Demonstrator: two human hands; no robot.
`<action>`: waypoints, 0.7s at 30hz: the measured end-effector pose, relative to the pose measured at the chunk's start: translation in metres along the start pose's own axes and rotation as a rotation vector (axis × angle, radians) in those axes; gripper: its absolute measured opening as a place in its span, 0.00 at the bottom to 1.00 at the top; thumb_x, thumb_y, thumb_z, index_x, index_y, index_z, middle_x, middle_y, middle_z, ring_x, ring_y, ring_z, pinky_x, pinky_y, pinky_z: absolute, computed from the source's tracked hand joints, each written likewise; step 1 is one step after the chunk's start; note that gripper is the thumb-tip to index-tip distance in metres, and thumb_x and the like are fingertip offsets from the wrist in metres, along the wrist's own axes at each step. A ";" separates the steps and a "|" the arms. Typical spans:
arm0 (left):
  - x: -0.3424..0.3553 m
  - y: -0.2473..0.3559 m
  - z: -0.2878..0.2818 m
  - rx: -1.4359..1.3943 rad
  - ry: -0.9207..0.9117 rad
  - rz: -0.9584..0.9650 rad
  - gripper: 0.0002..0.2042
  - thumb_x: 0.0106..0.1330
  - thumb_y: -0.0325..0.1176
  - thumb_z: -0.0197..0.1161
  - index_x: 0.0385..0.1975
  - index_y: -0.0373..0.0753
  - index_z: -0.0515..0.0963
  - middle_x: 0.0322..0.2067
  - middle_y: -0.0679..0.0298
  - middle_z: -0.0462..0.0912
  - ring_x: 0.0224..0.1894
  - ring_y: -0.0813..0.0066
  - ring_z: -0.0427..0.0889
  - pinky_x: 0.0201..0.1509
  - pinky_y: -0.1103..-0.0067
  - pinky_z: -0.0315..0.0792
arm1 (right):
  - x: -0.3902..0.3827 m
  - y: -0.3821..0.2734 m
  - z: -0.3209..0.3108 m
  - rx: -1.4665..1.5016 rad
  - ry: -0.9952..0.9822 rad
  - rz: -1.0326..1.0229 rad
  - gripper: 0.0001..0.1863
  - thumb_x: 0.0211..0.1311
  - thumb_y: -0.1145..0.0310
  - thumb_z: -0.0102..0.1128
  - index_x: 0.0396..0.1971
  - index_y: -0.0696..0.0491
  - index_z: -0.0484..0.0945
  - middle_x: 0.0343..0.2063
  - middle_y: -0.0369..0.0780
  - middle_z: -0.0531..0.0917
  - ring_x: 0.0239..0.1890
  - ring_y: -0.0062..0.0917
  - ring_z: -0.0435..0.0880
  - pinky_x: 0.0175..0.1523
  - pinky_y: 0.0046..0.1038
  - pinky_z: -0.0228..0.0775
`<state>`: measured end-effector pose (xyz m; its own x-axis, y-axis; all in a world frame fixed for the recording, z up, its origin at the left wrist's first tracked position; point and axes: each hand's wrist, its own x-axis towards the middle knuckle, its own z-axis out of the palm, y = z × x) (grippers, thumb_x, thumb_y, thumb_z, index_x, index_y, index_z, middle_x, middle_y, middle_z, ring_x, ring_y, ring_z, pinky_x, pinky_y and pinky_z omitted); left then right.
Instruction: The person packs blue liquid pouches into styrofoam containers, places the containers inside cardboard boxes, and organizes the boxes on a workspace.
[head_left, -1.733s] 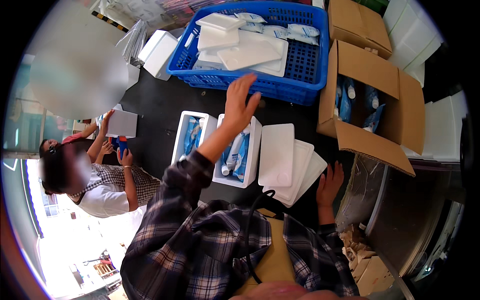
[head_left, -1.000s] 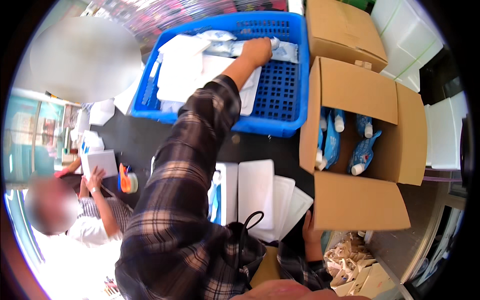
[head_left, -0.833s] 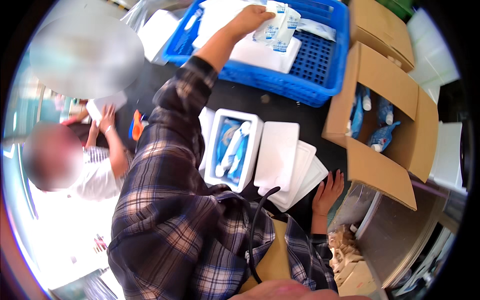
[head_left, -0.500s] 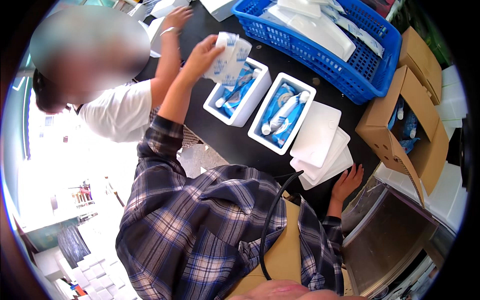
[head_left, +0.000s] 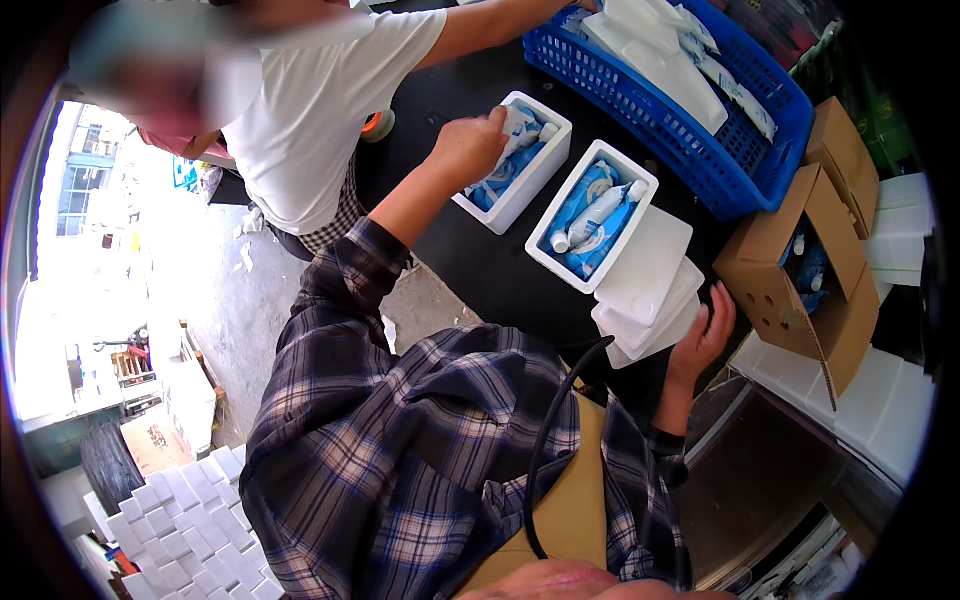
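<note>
My left hand (head_left: 470, 150) grips a white printed ice pack (head_left: 518, 124) at the mouth of the farther white foam box (head_left: 538, 191), partly covering the blue-and-white bottles or pouches inside. A second foam box (head_left: 618, 157) stands to its right, packed with blue pouches (head_left: 580, 205) and a white-capped tube lying across them. Beside that box several white foam lids (head_left: 645, 262) lie overlapped on the black table (head_left: 515, 305). My right hand (head_left: 705, 330) is open, fingers bent apart, at the table's right edge next to the lids.
A blue crate (head_left: 760, 190) holds white lids and packs at the upper right. Open and closed cartons (head_left: 835, 155) stand right, foam boxes (head_left: 880, 410) beyond. At upper left a co-worker in a white shirt (head_left: 310, 110) stretches an arm toward the crate; another person is partly hidden behind.
My left hand took an ice pack from the blue crate and lowered it into the farther foam box. The co-worker leaned in, reaching rightward. The view has swung left.
</note>
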<state>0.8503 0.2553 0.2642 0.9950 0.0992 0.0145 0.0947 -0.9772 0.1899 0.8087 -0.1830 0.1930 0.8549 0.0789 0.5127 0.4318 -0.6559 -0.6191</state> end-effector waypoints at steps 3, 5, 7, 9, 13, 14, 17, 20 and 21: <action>-0.005 -0.013 -0.011 -0.163 0.073 -0.035 0.21 0.73 0.38 0.59 0.62 0.38 0.69 0.38 0.43 0.85 0.42 0.42 0.84 0.46 0.59 0.77 | 0.079 -0.103 0.043 0.180 -0.325 -0.390 0.15 0.66 0.71 0.58 0.49 0.61 0.81 0.57 0.48 0.80 0.64 0.45 0.74 0.72 0.45 0.59; -0.026 -0.034 -0.020 -0.336 0.269 -0.068 0.20 0.73 0.39 0.60 0.60 0.37 0.70 0.37 0.43 0.85 0.41 0.44 0.86 0.45 0.62 0.78 | 0.108 -0.144 0.104 0.227 -0.448 -0.581 0.14 0.66 0.71 0.59 0.48 0.61 0.82 0.54 0.48 0.81 0.62 0.43 0.76 0.71 0.45 0.61; -0.053 -0.049 -0.033 -0.566 0.394 -0.111 0.21 0.71 0.40 0.61 0.60 0.39 0.71 0.37 0.43 0.85 0.42 0.44 0.86 0.45 0.64 0.78 | 0.122 -0.162 0.171 0.169 -0.608 -0.674 0.12 0.66 0.69 0.60 0.43 0.60 0.84 0.49 0.46 0.84 0.58 0.41 0.79 0.69 0.42 0.65; -0.081 -0.068 -0.029 -0.678 0.492 -0.173 0.20 0.72 0.37 0.61 0.60 0.39 0.72 0.38 0.48 0.86 0.41 0.55 0.87 0.47 0.69 0.78 | 0.126 -0.164 0.222 -0.054 -0.840 -0.684 0.12 0.67 0.67 0.59 0.39 0.59 0.86 0.44 0.44 0.85 0.54 0.39 0.81 0.65 0.39 0.68; -0.145 -0.082 -0.027 -0.907 0.611 -0.275 0.18 0.74 0.32 0.60 0.60 0.37 0.73 0.45 0.58 0.86 0.47 0.74 0.83 0.52 0.75 0.76 | 0.116 -0.166 0.264 -0.362 -0.909 -0.717 0.16 0.68 0.61 0.57 0.36 0.57 0.88 0.46 0.45 0.85 0.54 0.39 0.82 0.63 0.37 0.70; -0.157 -0.087 -0.021 -0.963 0.645 -0.293 0.17 0.74 0.31 0.60 0.60 0.36 0.73 0.46 0.59 0.85 0.48 0.76 0.83 0.53 0.76 0.75 | 0.112 -0.166 0.265 -0.395 -0.912 -0.689 0.16 0.67 0.61 0.57 0.35 0.57 0.88 0.46 0.45 0.85 0.54 0.39 0.82 0.63 0.37 0.70; -0.177 -0.091 -0.003 -1.119 0.690 -0.329 0.18 0.75 0.28 0.58 0.63 0.32 0.70 0.51 0.59 0.83 0.53 0.77 0.80 0.57 0.78 0.74 | 0.115 -0.163 0.265 -0.384 -0.961 -0.694 0.18 0.63 0.57 0.59 0.37 0.58 0.88 0.46 0.47 0.85 0.51 0.42 0.83 0.62 0.39 0.71; -0.189 -0.095 0.008 -1.175 0.675 -0.366 0.20 0.76 0.28 0.57 0.65 0.31 0.67 0.55 0.58 0.80 0.56 0.75 0.79 0.60 0.78 0.73 | 0.132 -0.159 0.263 -0.171 -1.035 -0.587 0.17 0.61 0.59 0.63 0.40 0.57 0.88 0.43 0.46 0.86 0.48 0.42 0.84 0.59 0.41 0.73; -0.190 -0.094 0.009 -1.164 0.666 -0.356 0.20 0.77 0.29 0.57 0.65 0.31 0.67 0.55 0.58 0.80 0.56 0.75 0.79 0.60 0.78 0.72 | 0.131 -0.151 0.266 -0.050 -1.033 -0.526 0.16 0.61 0.61 0.64 0.41 0.57 0.88 0.44 0.46 0.87 0.48 0.41 0.84 0.58 0.41 0.73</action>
<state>0.6526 0.3268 0.2351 0.6892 0.6988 0.1914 -0.0723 -0.1965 0.9778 0.9325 0.1259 0.1953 0.4106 0.9108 -0.0437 0.8116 -0.3869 -0.4377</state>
